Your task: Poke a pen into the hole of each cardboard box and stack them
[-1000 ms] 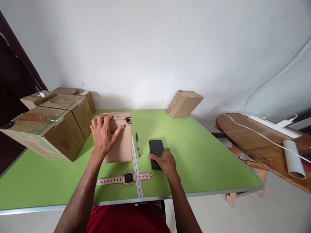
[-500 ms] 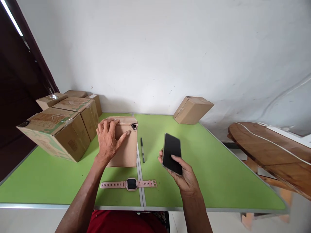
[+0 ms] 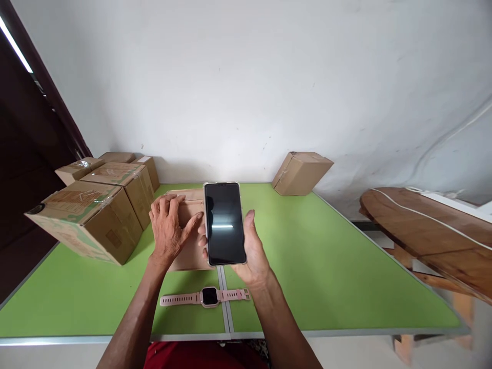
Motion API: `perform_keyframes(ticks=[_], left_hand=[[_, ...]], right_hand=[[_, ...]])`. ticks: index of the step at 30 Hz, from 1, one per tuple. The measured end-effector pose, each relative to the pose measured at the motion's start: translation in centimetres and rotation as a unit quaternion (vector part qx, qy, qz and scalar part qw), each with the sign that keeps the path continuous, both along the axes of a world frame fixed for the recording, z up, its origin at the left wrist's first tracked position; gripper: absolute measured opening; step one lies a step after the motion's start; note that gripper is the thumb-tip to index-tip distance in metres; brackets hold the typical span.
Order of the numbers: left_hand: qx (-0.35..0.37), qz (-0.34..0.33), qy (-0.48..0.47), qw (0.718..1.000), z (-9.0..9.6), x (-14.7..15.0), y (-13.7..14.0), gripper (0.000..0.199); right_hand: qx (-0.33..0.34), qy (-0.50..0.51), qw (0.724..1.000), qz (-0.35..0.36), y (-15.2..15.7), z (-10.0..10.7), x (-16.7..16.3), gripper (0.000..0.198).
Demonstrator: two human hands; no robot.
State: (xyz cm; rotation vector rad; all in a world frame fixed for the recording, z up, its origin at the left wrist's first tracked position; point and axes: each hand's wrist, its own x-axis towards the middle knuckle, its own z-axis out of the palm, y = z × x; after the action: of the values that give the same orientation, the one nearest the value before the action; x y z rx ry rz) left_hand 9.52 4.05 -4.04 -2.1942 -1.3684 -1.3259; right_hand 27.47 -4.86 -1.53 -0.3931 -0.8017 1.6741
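A black-screened smartphone [image 3: 224, 230] in a clear case is held up above the table by my right hand [image 3: 253, 251], with fingers round its left edge and the thumb at its right edge. The screen faces me and reflects a light. My left hand [image 3: 169, 230] grips a brown cardboard box [image 3: 188, 253] at its upper left, thumb lying across the top. The phone covers the right part of this box. In front of the box, a pink smartwatch [image 3: 209, 296] lies stretched out flat, face up.
Several taped cardboard boxes [image 3: 111, 220] are grouped at the left of the green table [image 3: 307, 277]. Another cardboard box [image 3: 302, 174] leans by the wall at the back right. A wooden table [image 3: 418, 220] with a white cable stands at the right.
My right hand has carried the phone left and upward, over the box, and turned its screen towards me. The pen is now hidden behind the phone. My left hand stays on the box.
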Motion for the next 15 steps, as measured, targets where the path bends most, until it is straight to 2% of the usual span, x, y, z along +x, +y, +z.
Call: perform_keyframes(ticks=[4, 9, 12, 15], left_hand=[[-0.01, -0.008, -0.009, 1.0, -0.4, -0.2, -0.1, 0.072], [-0.022, -0.01, -0.012, 1.0, -0.5, -0.3, -0.2, 0.071], [-0.014, -0.013, -0.01, 1.0, -0.5, -0.2, -0.1, 0.075], [-0.017, -0.013, -0.008, 1.0, -0.5, -0.2, -0.1, 0.072]], right_hand=[[0.031, -0.008, 0.999, 0.025, 1.9, -0.4, -1.1, 0.092], [0.029, -0.006, 0.999, 0.022, 2.3, -1.5, -1.4, 0.085], [0.025, -0.01, 0.999, 0.026, 2.2, -1.7, -1.3, 0.083], [0.018, -0.012, 0.999, 0.024, 2.2, -1.7, -1.4, 0.081]])
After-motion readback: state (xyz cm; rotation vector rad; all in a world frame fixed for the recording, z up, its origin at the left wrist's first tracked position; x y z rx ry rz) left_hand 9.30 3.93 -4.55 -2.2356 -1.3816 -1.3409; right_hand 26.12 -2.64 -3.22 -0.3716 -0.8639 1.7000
